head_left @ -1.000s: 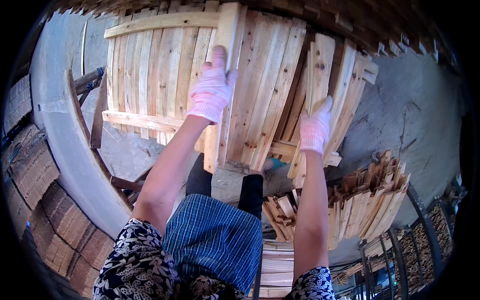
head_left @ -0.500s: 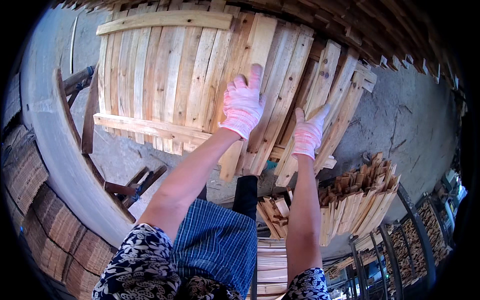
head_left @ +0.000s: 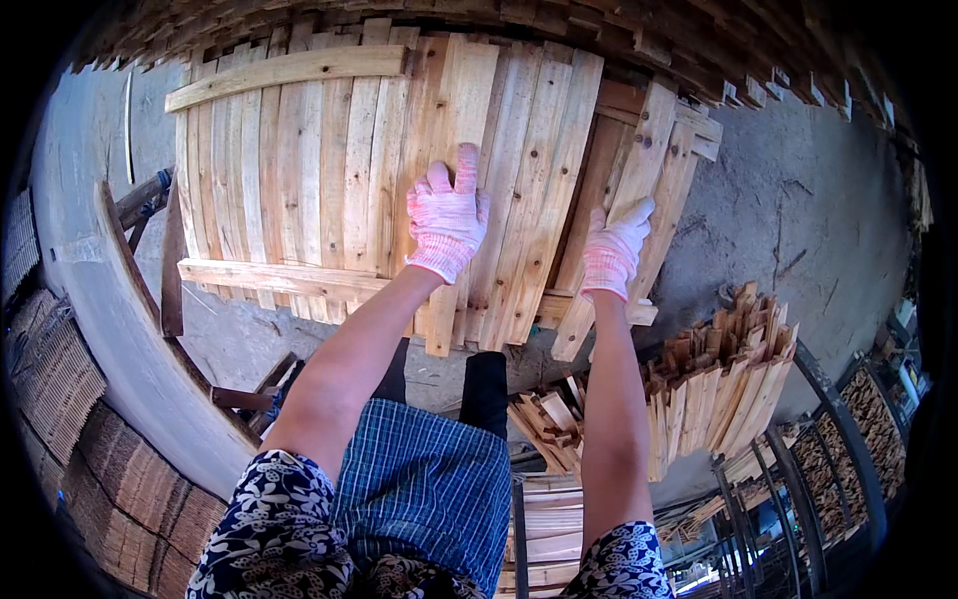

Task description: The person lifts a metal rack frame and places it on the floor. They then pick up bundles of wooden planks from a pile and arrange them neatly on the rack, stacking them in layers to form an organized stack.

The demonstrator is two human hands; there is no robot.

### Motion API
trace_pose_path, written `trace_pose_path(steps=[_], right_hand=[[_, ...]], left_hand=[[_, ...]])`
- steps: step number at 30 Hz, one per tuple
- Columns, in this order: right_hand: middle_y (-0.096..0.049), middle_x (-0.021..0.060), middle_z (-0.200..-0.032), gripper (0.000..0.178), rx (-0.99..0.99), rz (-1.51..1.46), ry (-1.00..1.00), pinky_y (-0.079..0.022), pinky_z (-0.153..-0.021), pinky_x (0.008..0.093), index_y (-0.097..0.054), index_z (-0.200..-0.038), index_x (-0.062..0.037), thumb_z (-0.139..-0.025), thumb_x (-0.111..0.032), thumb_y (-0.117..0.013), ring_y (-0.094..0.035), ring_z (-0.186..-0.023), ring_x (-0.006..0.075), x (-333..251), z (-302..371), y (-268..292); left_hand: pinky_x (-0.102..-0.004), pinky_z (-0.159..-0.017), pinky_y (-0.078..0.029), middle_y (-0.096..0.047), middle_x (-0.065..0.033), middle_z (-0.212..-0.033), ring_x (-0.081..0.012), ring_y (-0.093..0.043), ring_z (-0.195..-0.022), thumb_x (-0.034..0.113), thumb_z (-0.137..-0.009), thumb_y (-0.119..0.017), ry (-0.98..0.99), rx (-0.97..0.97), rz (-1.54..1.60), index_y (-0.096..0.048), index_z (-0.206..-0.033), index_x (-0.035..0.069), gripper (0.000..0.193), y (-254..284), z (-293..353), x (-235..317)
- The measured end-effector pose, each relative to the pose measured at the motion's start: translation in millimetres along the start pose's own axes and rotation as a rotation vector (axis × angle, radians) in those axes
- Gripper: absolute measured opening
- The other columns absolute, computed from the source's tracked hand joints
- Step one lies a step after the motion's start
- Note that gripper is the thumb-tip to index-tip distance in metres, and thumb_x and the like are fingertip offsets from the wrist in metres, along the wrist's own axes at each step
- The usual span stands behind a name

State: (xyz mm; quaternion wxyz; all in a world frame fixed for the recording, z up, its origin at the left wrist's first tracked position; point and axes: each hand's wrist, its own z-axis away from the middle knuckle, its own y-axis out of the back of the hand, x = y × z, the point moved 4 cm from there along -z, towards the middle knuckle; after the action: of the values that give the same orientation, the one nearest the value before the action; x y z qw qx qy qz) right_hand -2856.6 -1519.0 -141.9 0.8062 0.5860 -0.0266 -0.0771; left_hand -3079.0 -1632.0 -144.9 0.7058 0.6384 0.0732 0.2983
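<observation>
Both my hands wear white knitted gloves with pink stitching. My left hand (head_left: 447, 215) lies flat, fingers spread, on a loose pale wooden slat (head_left: 457, 140) in the middle of a row of slats. These slats rest side by side over two cross battens (head_left: 274, 277) and form a panel (head_left: 299, 170). My right hand (head_left: 612, 250) presses on another slat (head_left: 639, 170) that lies slanted at the right end of the row. Neither hand is closed around anything.
A pile of short wooden slats (head_left: 718, 384) lies at the right on the grey concrete floor (head_left: 798, 220). More stacked wood (head_left: 549, 519) is below my knees. Bundled strips (head_left: 60, 379) line the left edge, beside a curved concrete ledge (head_left: 120, 329).
My left hand has slid rightwards and down along the slats toward the middle of the panel. The slats under my hands have been pushed closer against the row. My right hand stays on the slanted slat.
</observation>
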Motion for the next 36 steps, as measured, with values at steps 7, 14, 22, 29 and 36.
trace_pose_path(steps=[7,14,22,29,36], right_hand=[[-0.051,0.0345,-0.129,0.089,0.021,-0.240,0.206,-0.053,-0.088,0.0544,-0.009,-0.157,-0.0018,-0.096,-0.038,-0.062,-0.061,-0.107,0.0495,-34,36,-32],[-0.050,0.0340,-0.130,0.080,-0.085,-0.190,0.196,-0.052,-0.090,0.0536,-0.014,-0.158,-0.0030,-0.097,-0.028,-0.061,-0.060,-0.109,0.0498,18,21,31],[-0.048,0.0329,-0.131,0.083,-0.128,-0.120,0.099,-0.052,-0.087,0.0550,-0.011,-0.161,-0.0180,-0.096,-0.026,-0.063,-0.060,-0.107,0.0516,127,-9,-20],[-0.049,0.0332,-0.127,0.074,-0.031,-0.201,0.146,-0.051,-0.086,0.0548,-0.019,-0.158,-0.0174,-0.098,-0.031,-0.061,-0.060,-0.103,0.0520,111,-48,16],[-0.053,0.0315,-0.120,0.064,0.055,-0.318,0.225,-0.051,-0.084,0.0523,-0.030,-0.153,-0.0144,-0.098,-0.032,-0.060,-0.060,-0.101,0.0506,111,-63,-10]], left_hand=[[-0.0556,-0.086,-0.045,-0.052,-0.0234,-0.118,-0.0420,-0.055,-0.100,0.030,-0.086,-0.066,0.000,0.028,-0.008,-0.037,-0.150,0.016,0.072,-2,-1,2],[-0.0558,-0.082,-0.045,-0.052,-0.0228,-0.114,-0.0401,-0.055,-0.096,0.028,-0.086,-0.065,0.018,0.078,-0.024,-0.035,-0.152,0.017,0.073,-9,4,-10],[-0.0538,-0.080,-0.049,-0.051,-0.0273,-0.110,-0.0427,-0.055,-0.095,0.018,-0.079,-0.072,-0.136,0.009,0.364,-0.037,-0.150,0.013,0.079,13,35,111],[-0.0540,-0.082,-0.049,-0.050,-0.0277,-0.119,-0.0440,-0.056,-0.100,0.027,-0.084,-0.067,0.058,-0.159,0.325,-0.036,-0.143,0.009,0.068,-52,-6,225],[-0.0502,-0.093,-0.051,-0.045,-0.0268,-0.139,-0.0427,-0.056,-0.118,0.039,-0.088,-0.068,-0.098,-0.227,0.241,-0.044,-0.140,0.008,0.065,-22,-4,215]])
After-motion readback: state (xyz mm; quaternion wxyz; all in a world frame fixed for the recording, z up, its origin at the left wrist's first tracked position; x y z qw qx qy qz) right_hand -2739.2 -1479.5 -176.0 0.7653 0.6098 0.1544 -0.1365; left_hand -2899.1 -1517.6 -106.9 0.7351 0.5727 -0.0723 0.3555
